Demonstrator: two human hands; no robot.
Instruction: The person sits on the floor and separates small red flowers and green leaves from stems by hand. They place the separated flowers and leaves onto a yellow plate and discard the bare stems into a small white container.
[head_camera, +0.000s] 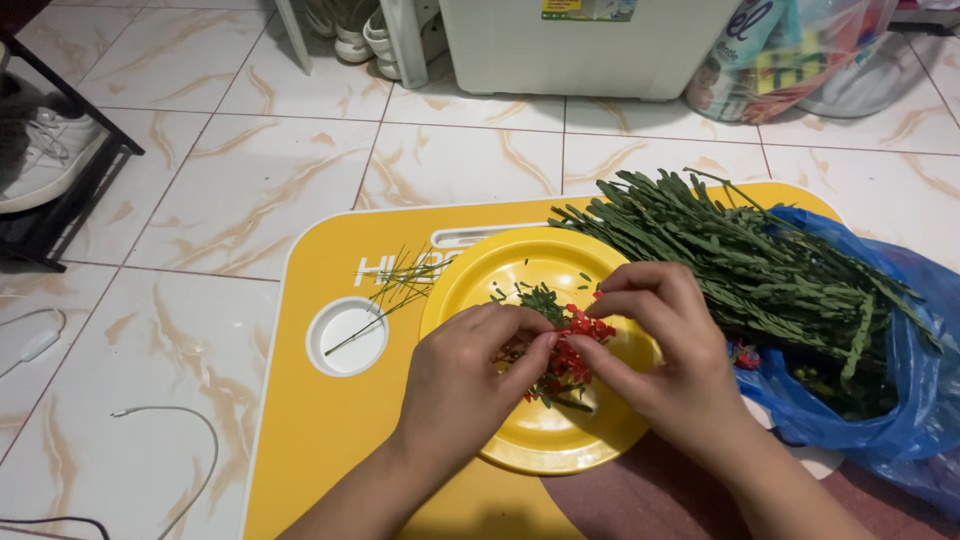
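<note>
Left hand (462, 385) and right hand (668, 358) on a red-flowered sprig (568, 352) — perhaps pinched — over a yellow plate (500, 280).

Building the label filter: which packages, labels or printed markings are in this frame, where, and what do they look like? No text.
Sticker: top centre, on the white box; small rectangle, yellow, green and blue.
Clear bag of packages: top right on the floor; blue-white, yellow and red wrappers inside.
White lettering: on the yellow tray table, left of the yellow plate, partly hidden by it.
Blue plastic bag: right edge, unprinted, under the green leafy stems.

clear bag of colourful packets (790, 50) top right; blue bag (900, 330) right.
</note>
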